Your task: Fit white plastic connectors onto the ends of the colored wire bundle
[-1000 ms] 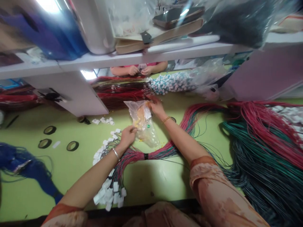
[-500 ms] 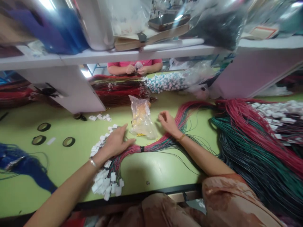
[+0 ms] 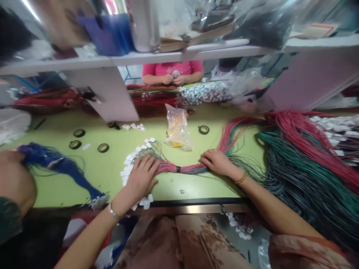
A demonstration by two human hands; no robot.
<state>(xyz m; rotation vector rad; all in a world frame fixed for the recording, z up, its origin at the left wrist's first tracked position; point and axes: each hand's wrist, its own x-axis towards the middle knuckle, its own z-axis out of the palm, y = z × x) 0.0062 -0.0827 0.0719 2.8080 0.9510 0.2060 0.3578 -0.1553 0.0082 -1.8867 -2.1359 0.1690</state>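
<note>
Head view: two hands, left hand [image 3: 141, 178] and right hand [image 3: 216, 163], press one wire bundle [image 3: 179, 169].

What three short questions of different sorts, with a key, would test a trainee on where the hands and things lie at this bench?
1. True or false: the left hand rests on the tagged end of the wire bundle.
2. Which lies beyond the bundle: A) clear plastic bag, B) scissors, C) a cup?
3. What colour is the table?

Key: 1 true; 2 A; 3 green. The right hand lies flat on the bundle.
</note>
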